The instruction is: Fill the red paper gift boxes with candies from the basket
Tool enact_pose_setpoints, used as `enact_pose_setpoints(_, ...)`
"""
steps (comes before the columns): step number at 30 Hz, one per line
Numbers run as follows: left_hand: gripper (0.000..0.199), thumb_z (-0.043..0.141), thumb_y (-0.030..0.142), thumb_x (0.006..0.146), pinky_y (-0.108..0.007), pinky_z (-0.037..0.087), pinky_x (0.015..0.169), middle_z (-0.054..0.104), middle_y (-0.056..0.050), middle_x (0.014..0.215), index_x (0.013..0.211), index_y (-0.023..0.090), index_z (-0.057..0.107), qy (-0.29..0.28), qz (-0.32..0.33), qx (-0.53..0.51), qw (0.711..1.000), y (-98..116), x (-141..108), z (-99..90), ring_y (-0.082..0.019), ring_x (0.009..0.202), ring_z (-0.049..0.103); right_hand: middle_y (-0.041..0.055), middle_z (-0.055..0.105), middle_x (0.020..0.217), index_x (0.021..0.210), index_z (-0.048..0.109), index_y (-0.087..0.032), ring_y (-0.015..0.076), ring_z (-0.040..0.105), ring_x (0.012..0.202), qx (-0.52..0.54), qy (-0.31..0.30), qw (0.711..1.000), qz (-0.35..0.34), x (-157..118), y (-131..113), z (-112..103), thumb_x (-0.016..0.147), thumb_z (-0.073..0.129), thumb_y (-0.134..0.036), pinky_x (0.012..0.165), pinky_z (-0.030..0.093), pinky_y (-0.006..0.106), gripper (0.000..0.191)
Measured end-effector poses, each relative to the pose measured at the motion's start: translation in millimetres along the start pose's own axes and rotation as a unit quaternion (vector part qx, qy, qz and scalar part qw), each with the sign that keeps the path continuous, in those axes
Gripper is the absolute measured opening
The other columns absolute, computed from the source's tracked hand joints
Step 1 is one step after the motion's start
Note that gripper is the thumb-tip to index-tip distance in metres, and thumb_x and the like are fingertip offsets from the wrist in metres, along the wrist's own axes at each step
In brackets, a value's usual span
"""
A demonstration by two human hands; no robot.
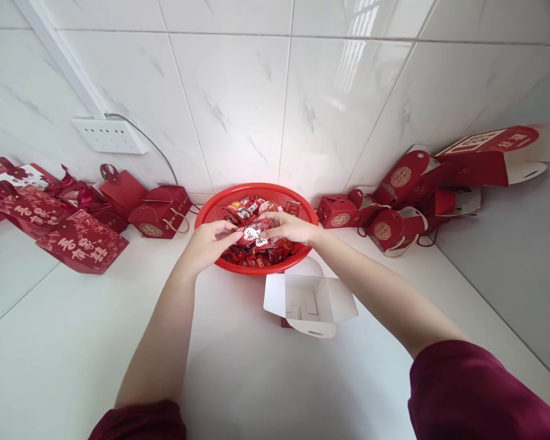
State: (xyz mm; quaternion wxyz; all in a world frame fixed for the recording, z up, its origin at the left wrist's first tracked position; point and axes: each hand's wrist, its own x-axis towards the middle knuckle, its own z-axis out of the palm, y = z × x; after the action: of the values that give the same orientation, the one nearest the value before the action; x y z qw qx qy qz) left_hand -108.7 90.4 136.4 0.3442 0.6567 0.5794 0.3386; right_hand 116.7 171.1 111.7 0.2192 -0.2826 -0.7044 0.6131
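Over a red plastic basket of wrapped candies, both of my hands grip one red candy packet with white printing. My left hand pinches its left edge between thumb and fingers. On the opposite edge, my right hand is closed the same way. Several more red-wrapped candies lie in the basket, partly hidden by the hands. In front of the basket, below my right forearm, stands an open gift box with its white inside showing and its flaps spread outward.
Several red gift boxes and bags stand at the left. A closed red box sits left of the basket, and more red boxes are piled at the right. A white power strip is on the tiled wall behind.
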Motion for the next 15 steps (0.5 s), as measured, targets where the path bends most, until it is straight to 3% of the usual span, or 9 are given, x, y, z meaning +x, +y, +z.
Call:
enact_pose_setpoints(4,0.033,0.071,0.048,0.079,-0.032,0.060,0.078,0.074,-0.005,0.093,0.096,0.020,0.070,0.009,-0.016,-0.080,0.997,9.0,-1.6,6.6,-0.020,0.088,0.070,0.0085,0.060,0.130,0.124,0.056,-0.019,0.0197,0.056,0.121,-0.069,0.052,0.991,-0.099,-17.8,-9.4,3.1,0.086,0.067,-0.028,0.105,0.045,0.036,0.041)
enact_pose_setpoints(6,0.032,0.071,0.048,0.079,-0.031,0.061,0.074,0.074,-0.005,0.092,0.095,0.020,0.070,0.003,-0.007,-0.083,0.997,15.5,-5.3,10.8,-0.020,0.089,0.070,0.0095,0.054,0.138,0.126,0.055,-0.020,0.0213,0.053,0.127,-0.111,0.102,0.979,-0.140,-31.8,-16.5,6.6,0.088,0.065,-0.034,0.107,0.043,0.039,0.041)
enact_pose_setpoints(12,0.029,0.068,0.047,0.082,-0.034,0.061,0.076,0.073,-0.004,0.089,0.096,0.021,0.069,-0.057,0.044,-0.053,0.996,39.6,-23.3,36.7,-0.021,0.087,0.070,0.0040,0.067,0.116,0.128,0.058,-0.026,0.0204,0.064,0.107,-0.167,0.097,0.971,-0.142,-88.6,-38.9,24.3,0.089,0.063,-0.026,0.094,0.052,0.038,0.039)
enact_pose_setpoints(15,0.022,0.065,0.043,0.085,-0.031,0.057,0.076,0.073,-0.002,0.093,0.092,0.022,0.066,-0.036,0.080,-0.003,0.996,49.6,-32.9,47.3,-0.018,0.085,0.068,0.0034,0.067,0.117,0.120,0.064,-0.027,0.0202,0.064,0.103,-0.209,0.142,0.961,-0.113,-118.7,-39.1,29.5,0.091,0.057,-0.023,0.089,0.054,0.037,0.030)
